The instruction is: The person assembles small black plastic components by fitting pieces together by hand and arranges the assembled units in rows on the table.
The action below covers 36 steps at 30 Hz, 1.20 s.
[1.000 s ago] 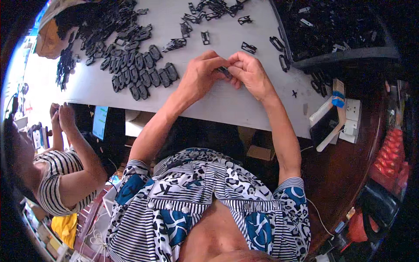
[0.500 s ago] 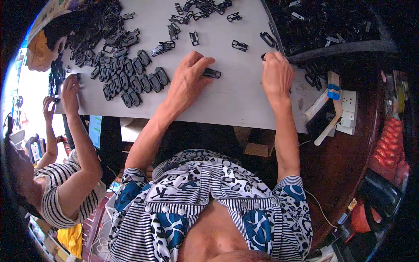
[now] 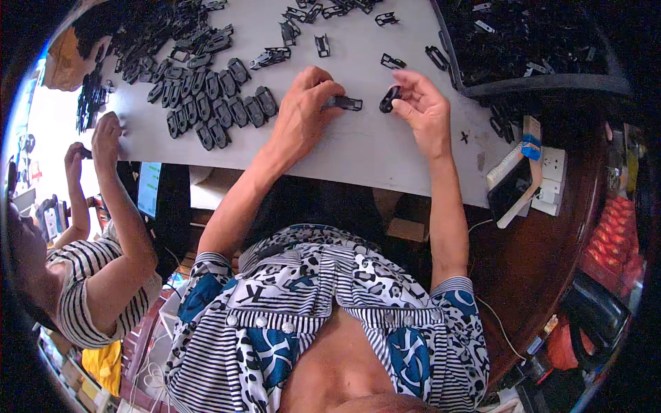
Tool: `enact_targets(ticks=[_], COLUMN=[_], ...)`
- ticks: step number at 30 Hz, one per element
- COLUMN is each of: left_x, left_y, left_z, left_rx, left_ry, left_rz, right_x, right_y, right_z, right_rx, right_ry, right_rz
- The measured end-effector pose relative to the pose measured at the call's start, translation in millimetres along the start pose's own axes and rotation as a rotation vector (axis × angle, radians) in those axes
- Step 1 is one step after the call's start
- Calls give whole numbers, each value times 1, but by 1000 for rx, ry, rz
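Observation:
Over the middle of the grey table, my left hand (image 3: pixel 308 113) is closed on a black rectangular plastic frame (image 3: pixel 350 104), its end sticking out to the right past my fingertips. My right hand (image 3: pixel 425 110) pinches a small dark, rounded plastic piece (image 3: pixel 390 99) between thumb and fingers. The two pieces are a short gap apart. To the left of my left hand lie several black rounded plastic parts (image 3: pixel 219 110) in rows. Beyond my hands are loose black frames, among them one frame (image 3: pixel 322 45) and another frame (image 3: pixel 393 61).
A dark bin (image 3: pixel 544 84) of black parts stands at the far right. Near the right table edge are a taped holder (image 3: pixel 529 148) and a white socket strip (image 3: pixel 551 168). At the left, a co-worker in a striped top (image 3: pixel 82 275) handles parts beside a large black heap (image 3: pixel 148 41).
My right hand has come left from the table's right side and turned, showing the dark piece in its fingers. My left hand has shifted slightly right and away from me, still holding the frame.

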State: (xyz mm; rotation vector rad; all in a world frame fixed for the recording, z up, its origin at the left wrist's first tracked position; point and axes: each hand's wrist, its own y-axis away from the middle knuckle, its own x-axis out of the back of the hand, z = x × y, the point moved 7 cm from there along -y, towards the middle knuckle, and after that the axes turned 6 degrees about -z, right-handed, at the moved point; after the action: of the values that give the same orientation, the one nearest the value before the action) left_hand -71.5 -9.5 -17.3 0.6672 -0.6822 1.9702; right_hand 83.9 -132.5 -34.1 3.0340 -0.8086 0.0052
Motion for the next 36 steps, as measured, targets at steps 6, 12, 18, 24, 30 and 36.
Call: enact_targets(ticks=[6, 12, 18, 24, 30, 36], left_x=[-4, -5, -6, -2, -5, 0], left_y=[0, -1, -1, 2, 6, 6], left_z=[2, 3, 1, 12, 6, 18], left_rx=[-24, -70, -63, -91, -106, -76], left_ry=[15, 8, 23, -8, 4, -97], left_rz=[-5, 25, 22, 26, 61, 25], right_x=[-7, -46, -52, -64, -70, -66], right_y=[13, 13, 11, 14, 18, 15], right_z=[-23, -35, -35, -41, -37, -41], right_rx=[121, 294, 341, 457, 458, 379], right_ry=[916, 814, 875, 1096, 1129, 1092], right_rz=[-11, -151, -192, -185, -219, -252])
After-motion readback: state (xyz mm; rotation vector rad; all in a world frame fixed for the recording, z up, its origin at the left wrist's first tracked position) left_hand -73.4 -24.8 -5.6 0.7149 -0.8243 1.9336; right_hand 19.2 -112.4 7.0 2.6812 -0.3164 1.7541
